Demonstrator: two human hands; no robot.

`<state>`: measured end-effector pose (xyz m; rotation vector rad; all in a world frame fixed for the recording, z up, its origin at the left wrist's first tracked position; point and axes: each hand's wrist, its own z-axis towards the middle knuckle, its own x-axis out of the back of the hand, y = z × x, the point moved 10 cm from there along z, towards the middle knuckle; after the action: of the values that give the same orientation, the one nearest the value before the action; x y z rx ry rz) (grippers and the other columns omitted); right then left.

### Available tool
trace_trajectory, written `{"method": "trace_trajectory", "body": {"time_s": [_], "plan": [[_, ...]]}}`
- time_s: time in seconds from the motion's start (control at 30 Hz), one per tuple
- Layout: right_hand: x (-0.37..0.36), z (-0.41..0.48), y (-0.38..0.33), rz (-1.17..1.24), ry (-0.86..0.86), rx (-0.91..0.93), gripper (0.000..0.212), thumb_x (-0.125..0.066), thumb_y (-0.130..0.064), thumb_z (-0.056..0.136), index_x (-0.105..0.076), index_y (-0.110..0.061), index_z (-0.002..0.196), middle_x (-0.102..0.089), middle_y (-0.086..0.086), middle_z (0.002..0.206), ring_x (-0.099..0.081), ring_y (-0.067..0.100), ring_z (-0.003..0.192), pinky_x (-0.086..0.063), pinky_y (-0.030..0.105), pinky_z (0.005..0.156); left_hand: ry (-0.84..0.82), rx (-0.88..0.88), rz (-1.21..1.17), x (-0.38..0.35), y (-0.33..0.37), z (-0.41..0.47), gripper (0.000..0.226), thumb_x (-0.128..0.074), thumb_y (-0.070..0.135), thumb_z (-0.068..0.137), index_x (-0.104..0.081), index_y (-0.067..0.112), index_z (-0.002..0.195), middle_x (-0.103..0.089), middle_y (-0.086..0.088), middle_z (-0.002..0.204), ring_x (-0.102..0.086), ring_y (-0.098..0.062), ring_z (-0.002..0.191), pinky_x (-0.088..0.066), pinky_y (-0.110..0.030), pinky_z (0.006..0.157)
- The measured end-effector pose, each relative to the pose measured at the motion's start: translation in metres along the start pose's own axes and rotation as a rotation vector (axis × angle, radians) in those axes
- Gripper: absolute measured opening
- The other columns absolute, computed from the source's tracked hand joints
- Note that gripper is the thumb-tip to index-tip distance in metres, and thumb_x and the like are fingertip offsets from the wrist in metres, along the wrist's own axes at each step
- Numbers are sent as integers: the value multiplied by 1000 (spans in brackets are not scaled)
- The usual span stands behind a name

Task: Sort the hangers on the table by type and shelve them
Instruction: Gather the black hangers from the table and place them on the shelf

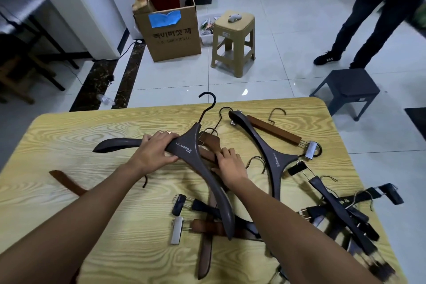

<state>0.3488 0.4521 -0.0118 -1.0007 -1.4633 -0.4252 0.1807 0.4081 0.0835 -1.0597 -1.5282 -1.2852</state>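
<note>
1. While the left hand [159,148] grips the grey coat hanger [184,147] just beside its neck, fingers wrapped over the top edge, that hanger lies across the middle of the bench [92,131] over other hangers; its black hook points away from the person.
2. Right hand [230,165]: the fingers bend down onto a brown clip hanger [211,143] under the grey one; whether they close round it I cannot tell.
3. A second grey coat hanger [274,157] lies to the right, over one end of another brown hanger [274,131] (the one with a silver clip at its right end).
4. Black clip hangers [334,203] lie tangled at the bench's right edge; more brown and black ones lie nearer the person, under the held hanger's lower arm.
5. Beyond the bench, on the tiled floor, stand a cardboard box [173,37] and a beige stool [232,44].
</note>
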Motion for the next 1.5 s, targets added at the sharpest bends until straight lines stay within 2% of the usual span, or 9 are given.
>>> {"method": "trace_trajectory", "body": {"time_s": [0.13, 0.3, 0.5, 0.6, 0.77, 1.03, 1.13, 1.33, 1.5], "plan": [[7, -10, 21, -42, 36, -15, 49, -47, -40, 96, -40, -16, 137, -48, 9, 129, -40, 30, 120, -37, 39, 96, -15, -20, -5, -7, 7, 5, 55, -63, 43, 81, -43, 28, 131, -54, 8, 124, -44, -12, 117, -19, -30, 86], [30, -29, 75, -83, 94, -110, 41, -43, -36, 98, -43, -18, 135, -48, 7, 130, -42, 28, 120, -36, 38, 96, -37, -54, -4, -13, 27, 15, 57, -63, 44, 82, -42, 27, 132, -53, 7, 126, -43, -12, 118, -21, -34, 94], [58, -54, 139, -155, 137, -279, 38, -41, -35, 99, -45, -13, 130, -49, 9, 128, -44, 29, 118, -36, 38, 96, -61, -105, 7, -23, 56, 26, 61, -63, 42, 81, -39, 27, 135, -51, 6, 129, -41, -14, 122, -21, -34, 93], [71, -60, 169, -130, 147, -388, 36, -43, -31, 99, -46, -11, 128, -49, 12, 128, -44, 31, 119, -35, 39, 97, -74, -128, 1, -30, 70, 34, 61, -64, 40, 81, -40, 27, 135, -52, 6, 127, -43, -14, 119, -19, -31, 88], [80, -57, 214, -136, 123, -526, 34, -50, -16, 93, -45, -8, 125, -48, 13, 128, -45, 32, 118, -37, 40, 98, -82, -150, -3, -44, 87, 49, 60, -65, 38, 80, -41, 27, 134, -53, 6, 124, -43, -14, 116, -18, -30, 88], [70, -26, 254, -145, 55, -520, 44, -53, -13, 90, -40, -11, 132, -46, 13, 132, -43, 31, 121, -37, 38, 97, -115, -175, -22, -68, 106, 84, 61, -65, 40, 79, -42, 26, 133, -54, 6, 124, -44, -13, 118, -19, -30, 92], [64, -15, 260, -174, 16, -497, 38, -48, -8, 90, -43, -12, 127, -51, 12, 127, -44, 31, 119, -36, 39, 96, -125, -181, -32, -73, 111, 96, 60, -65, 39, 79, -42, 25, 133, -54, 5, 123, -44, -13, 116, -17, -29, 91], [82, 10, 266, -307, 48, -403, 34, -49, -8, 90, -50, -15, 123, -58, 11, 120, -48, 32, 116, -35, 40, 96, -129, -190, -17, -77, 116, 114, 58, -64, 38, 81, -42, 23, 134, -54, 3, 120, -45, -16, 113, -22, -35, 95], [99, 26, 273, -320, 106, -418, 31, -45, -7, 91, -53, -14, 120, -59, 12, 117, -48, 32, 114, -35, 40, 95, -114, -182, -36, -78, 113, 119, 59, -65, 37, 81, -42, 23, 133, -54, 3, 118, -45, -16, 112, -22, -33, 93]]}}
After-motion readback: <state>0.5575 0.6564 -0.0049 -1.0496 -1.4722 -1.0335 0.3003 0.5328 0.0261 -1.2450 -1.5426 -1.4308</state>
